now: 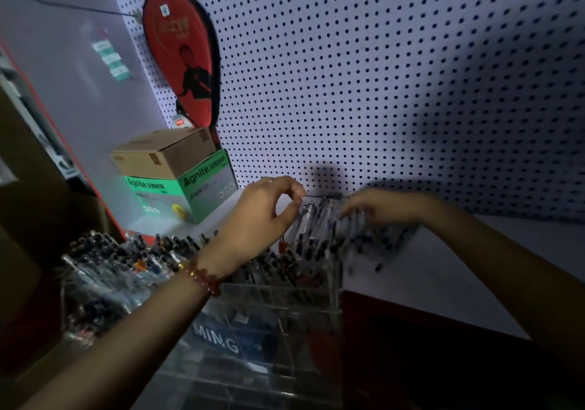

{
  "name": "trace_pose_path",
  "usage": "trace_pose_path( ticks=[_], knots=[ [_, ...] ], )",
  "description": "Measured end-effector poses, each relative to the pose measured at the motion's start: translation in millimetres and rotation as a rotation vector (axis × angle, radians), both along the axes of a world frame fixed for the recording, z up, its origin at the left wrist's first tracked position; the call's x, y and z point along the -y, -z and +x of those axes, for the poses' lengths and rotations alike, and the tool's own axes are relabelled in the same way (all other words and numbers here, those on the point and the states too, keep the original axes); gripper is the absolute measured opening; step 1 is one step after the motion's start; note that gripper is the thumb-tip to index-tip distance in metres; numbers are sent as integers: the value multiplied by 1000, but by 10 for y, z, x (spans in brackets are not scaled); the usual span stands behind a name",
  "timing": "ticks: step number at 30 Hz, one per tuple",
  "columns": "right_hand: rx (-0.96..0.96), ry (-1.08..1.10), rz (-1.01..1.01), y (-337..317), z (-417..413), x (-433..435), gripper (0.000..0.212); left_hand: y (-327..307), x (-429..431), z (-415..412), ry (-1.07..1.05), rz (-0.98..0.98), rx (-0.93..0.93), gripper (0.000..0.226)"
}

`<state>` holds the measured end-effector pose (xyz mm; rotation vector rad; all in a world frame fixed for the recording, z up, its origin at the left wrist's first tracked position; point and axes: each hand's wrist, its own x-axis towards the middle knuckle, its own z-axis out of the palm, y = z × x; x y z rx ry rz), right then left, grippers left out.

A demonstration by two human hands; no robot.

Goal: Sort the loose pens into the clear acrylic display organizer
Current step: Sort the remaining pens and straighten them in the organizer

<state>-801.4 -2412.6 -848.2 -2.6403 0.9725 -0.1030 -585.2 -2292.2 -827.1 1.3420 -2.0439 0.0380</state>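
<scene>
Here, the left hand (262,207) has its thumb and forefinger curled into a pinch on one end of a thin dark pen (323,195), which runs level from those fingertips toward the right hand (373,208). The right hand is blurred. Its fingers point down over the pens, but I cannot tell whether they grip anything.

Just beneath and between the two hands lies the heap of loose pens (319,226), mostly clear barrels with dark ends, spreading from under the left fingertips to past the right hand. A beaded bracelet (202,278) circles the left wrist.

Below that wrist, nearer the camera, stands the clear acrylic display organizer (285,302), its upper compartments packed with pens standing on end. More pens (110,257) stand crowded to the left of the left forearm. Under the right forearm the white bench (437,270) shows.

Beyond the left hand and to its left sits a green Agnite box (196,194) with a brown cardboard box (164,153) on top. Above these a red table-tennis bat case (180,61) hangs on the white pegboard (380,77), which runs behind both hands.
</scene>
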Motion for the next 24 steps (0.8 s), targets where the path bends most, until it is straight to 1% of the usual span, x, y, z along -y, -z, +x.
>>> trace_pose_path(
  ticks=[2, 5, 9, 14, 17, 22, 24],
  knots=[
    [-64, 8, 49, 59, -90, 2, 45, -3, 21, -35, -6, -19, 24, 12],
    [-108, 19, 20, 66, -153, -6, 39, 8, 47, -59, -10, 32, -45, 11],
    [-139, 66, 11, 121, -172, -18, 41, 6, 57, -79, -8, 84, -92, 12],
    [-21, 39, -72, 27, -162, -95, 27, -8, 49, -100, -3, 78, -76, 12],
    [67, 82, -117, 8, -142, -108, 21, -12, 50, -93, -1, 76, -82, 12],
    [114, 98, -97, -80, -16, -145, 21, -26, 29, -85, -5, 76, -78, 12],
    [167, 112, -117, -127, 32, -163, 17, -40, 18, -73, -9, 62, -78, 11]
  ],
)
